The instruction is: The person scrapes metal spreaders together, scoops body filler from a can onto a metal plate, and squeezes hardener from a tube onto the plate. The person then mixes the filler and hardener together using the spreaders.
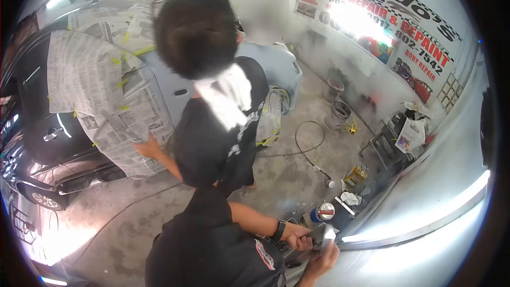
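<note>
Both of my hands meet at the lower right, in front of my dark shirt. My left hand point(298, 238), below a dark wristwatch point(279, 229), has its fingers curled in against a flat grey plate-like piece point(320, 235) with a shiny face. My right hand point(325, 259) grips the same piece from the other side. The exact kind of this piece cannot be made out. Just beyond my hands stands an opened blue and white can point(324, 211) with a reddish-brown item across its top.
Another person point(223, 122) in a black shirt stands close, a hand at the newspaper masking point(106, 85) on a dark car point(58, 143). A hose point(297, 138) loops over the floor. Buckets point(339, 111), a yellow tin point(356, 175) and a rack point(390, 141) line the wall.
</note>
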A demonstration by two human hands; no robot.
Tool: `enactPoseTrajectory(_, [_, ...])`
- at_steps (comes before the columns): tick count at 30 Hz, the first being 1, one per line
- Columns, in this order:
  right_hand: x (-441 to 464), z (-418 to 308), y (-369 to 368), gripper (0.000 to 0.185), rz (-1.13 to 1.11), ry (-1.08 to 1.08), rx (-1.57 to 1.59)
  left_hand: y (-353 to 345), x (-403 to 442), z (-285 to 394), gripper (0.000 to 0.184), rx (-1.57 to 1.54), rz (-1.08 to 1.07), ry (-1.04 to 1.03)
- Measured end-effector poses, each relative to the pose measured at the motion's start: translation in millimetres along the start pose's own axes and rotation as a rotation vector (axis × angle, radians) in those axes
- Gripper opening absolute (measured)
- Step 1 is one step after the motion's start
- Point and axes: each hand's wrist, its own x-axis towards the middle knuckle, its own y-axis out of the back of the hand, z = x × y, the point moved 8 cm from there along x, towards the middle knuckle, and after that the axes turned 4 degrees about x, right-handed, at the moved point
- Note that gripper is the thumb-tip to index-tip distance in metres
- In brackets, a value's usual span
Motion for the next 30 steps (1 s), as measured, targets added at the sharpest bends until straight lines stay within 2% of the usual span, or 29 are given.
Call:
enactPoseTrajectory(2, [-21.4,83.7,-8.0,0.037,0.003,-0.453,0.003,-41.3,-26.6,-15.6,0.03,0.488,-0.153,0.023])
enactPoseTrajectory(3, [-24.6,92.0,6.1,0.042,0.127,-0.621,0.173,-37.5,-35.2,0.4,0.032,0.777,0.221,-0.205])
enactPoseTrajectory(4, [-17.8,82.8,15.1,0.041,0.252,-0.536,0.196,-52.9,-50.9,12.6,0.035,0.819,0.249,-0.355])
enactPoseTrajectory(6, [-13.4,73.1,7.7,0.039,0.171,-0.528,0.267,-82.4,-77.6,30.7,0.044,0.894,0.315,-0.646])
enactPoseTrajectory(7, [-10.1,64.9,3.6,0.039,0.133,-0.523,0.3,-90.2,-87.3,33.8,0.052,0.997,0.4,-0.553])
enactPoseTrajectory(9, [-0.8,41.5,-5.6,0.037,0.053,-0.508,0.367,-85.5,-63.2,44.1,0.056,0.996,0.361,-0.738])
enactPoseTrajectory(10, [4.8,21.2,-15.6,0.034,-0.044,-0.467,0.304,-84.8,-48.1,53.6,0.059,1.035,0.324,-0.771])
enactPoseTrajectory(11, [20.6,-22.2,-16.4,0.034,0.003,-0.323,0.297,-89.3,-35.9,61.2,0.062,1.073,0.287,-0.805])
enactPoseTrajectory(14, [16.7,-55.9,-35.0,0.034,-0.048,-0.213,0.304,-113.5,-41.8,81.1,0.067,1.122,0.217,-1.025])
enactPoseTrajectory(16, [15.6,-41.7,-34.1,0.035,-0.008,-0.308,0.293,-134.9,-56.5,66.6,0.07,1.14,0.25,-1.243])
enactPoseTrajectory(18, [9.6,18.5,-43.5,0.033,0.091,-0.447,0.252,-148.7,-63.6,35.9,0.071,1.141,0.25,-1.31])
enactPoseTrajectory(19, [24.0,8.3,-33.4,0.033,0.048,-0.663,0.427,-129.4,-52.6,45.8,0.067,1.122,0.253,-1.243])
enactPoseTrajectory(20, [28.7,-9.7,-29.0,0.033,0.011,-0.532,0.395,-110.9,-42.3,55.1,0.064,1.103,0.256,-1.177])
enactPoseTrajectory(22, [24.8,-48.8,-29.8,0.033,-0.057,-0.288,0.331,-109.3,-57.0,69.0,0.069,1.125,0.347,-1.095])
enactPoseTrajectory(23, [18.4,-60.6,-34.5,0.036,-0.093,-0.27,0.357,-113.3,-67.8,74.3,0.072,1.176,0.404,-1.081])
enactPoseTrajectory(26, [17.4,-2.0,-33.7,0.04,0.067,-0.42,0.309,-135.7,-77.6,46.3,0.066,1.478,0.541,-0.959])
enactPoseTrajectory(27, [16.3,26.4,-27.3,0.045,0.081,-0.643,0.314,-125.0,-71.6,37.0,0.055,1.422,0.504,-0.91])
enactPoseTrajectory(28, [30.7,16.5,-2.8,0.049,0.005,-0.938,0.144,-116.2,-68.6,31.1,0.051,1.525,0.52,-0.979])
enactPoseTrajectory(29, [28.2,39.6,-1.2,0.056,0.112,-0.822,0.366,-103.0,-65.2,25.8,0.047,1.63,0.533,-1.046])
enactPoseTrajectory(30, [20.5,54.4,11.0,0.059,0.225,-0.835,0.238,-96.8,-65.8,19.8,0.043,1.733,0.542,-1.11])
